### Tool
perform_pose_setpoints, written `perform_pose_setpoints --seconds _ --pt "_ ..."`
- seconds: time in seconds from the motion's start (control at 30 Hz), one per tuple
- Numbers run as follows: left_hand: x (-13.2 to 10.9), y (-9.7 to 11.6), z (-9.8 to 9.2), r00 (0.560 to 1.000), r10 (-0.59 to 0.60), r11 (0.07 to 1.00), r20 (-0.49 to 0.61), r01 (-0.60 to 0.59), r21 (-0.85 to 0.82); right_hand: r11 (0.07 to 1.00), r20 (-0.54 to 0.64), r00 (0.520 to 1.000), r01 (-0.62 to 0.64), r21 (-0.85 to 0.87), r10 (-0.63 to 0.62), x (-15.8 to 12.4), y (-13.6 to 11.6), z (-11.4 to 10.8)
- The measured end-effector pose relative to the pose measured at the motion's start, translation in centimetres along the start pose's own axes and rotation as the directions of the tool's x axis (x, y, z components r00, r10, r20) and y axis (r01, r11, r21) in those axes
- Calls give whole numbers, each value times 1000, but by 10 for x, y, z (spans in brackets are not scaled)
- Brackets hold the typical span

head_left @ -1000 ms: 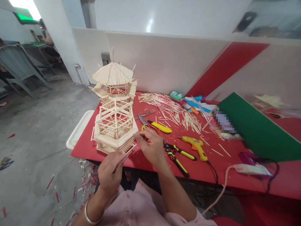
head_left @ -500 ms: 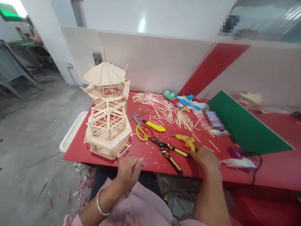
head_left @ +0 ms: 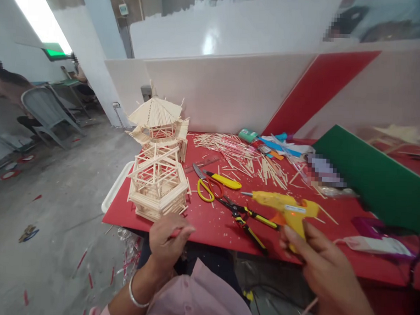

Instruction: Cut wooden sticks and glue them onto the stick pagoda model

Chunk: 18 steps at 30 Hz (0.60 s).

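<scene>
Here, I am clamping my right hand point(head_left: 316, 262) around the one yellow glue gun point(head_left: 284, 208), over the red table point(head_left: 211, 224). My left hand point(head_left: 167, 238) is curling shut at the table's near edge; I cannot tell whether it is pinching anything. Beyond are lying one pair of pliers point(head_left: 249, 218) and one pair of scissors point(head_left: 209, 187). Two stick models are standing farther back, a hexagonal frame point(head_left: 157, 185) and a roofed pavilion point(head_left: 158, 119). One white tray point(head_left: 115, 191) is sitting beside them, its contents hidden, and farthest off is a heap of loose sticks point(head_left: 237, 151).

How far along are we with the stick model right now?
Done: the roofed stick pavilion stands complete-looking; the hexagonal frame in front has floor, posts and rafters. In hand: the right hand grips the glue gun, the left hand is pinched shut by the frame. Left, probably: the frame is uncovered, and many loose sticks lie unused.
</scene>
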State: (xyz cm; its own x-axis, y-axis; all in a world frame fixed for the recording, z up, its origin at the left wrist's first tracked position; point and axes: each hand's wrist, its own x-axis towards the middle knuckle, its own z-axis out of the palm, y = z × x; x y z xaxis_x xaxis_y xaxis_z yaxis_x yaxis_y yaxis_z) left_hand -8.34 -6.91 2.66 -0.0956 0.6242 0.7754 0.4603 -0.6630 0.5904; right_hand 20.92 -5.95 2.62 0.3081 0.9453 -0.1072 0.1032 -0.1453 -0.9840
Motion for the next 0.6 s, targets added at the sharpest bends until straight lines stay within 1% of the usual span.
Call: perform_pose_setpoints --seconds 0.03,0.1,0.13,0.2,0.27,0.33,0.37,0.4,0.47,0.5,0.53,0.6 --pt "1 1 -4 999 8 1000 -39 -7 20 996 36 999 18 91 -22 -5 -6 17" --pt "-1 0 -14 992 52 994 -116 -40 105 974 96 991 71 215 -93 -5 -18 54" --pt "-2 0 -21 985 90 983 -144 -65 174 959 100 985 109 261 -139 -1 -23 71" --pt "-1 -1 -38 969 184 934 -168 -119 336 933 158 969 127 337 -189 12 -31 103" --pt "11 0 -59 961 231 867 -154 -131 481 907 216 950 126 401 -227 25 -37 126" --pt "37 2 -81 973 198 832 -116 -105 544 890 256 934 117 440 -250 34 -38 140" --pt "56 2 -90 982 173 821 -79 -99 562 887 269 929 114 447 -255 36 -38 145" --pt "77 1 -97 987 160 808 -17 -121 577 887 278 926 112 448 -257 38 -36 149" --pt "122 -4 -102 981 141 801 134 -193 567 896 295 921 111 429 -256 40 -32 154" --pt "144 -9 -101 966 126 815 227 -231 531 903 299 920 115 414 -254 41 -30 155" --pt "162 -16 -97 945 93 835 313 -245 493 910 302 920 117 397 -250 41 -29 157" --pt "189 -32 -85 889 23 875 457 -239 422 926 310 920 118 360 -238 40 -27 156"
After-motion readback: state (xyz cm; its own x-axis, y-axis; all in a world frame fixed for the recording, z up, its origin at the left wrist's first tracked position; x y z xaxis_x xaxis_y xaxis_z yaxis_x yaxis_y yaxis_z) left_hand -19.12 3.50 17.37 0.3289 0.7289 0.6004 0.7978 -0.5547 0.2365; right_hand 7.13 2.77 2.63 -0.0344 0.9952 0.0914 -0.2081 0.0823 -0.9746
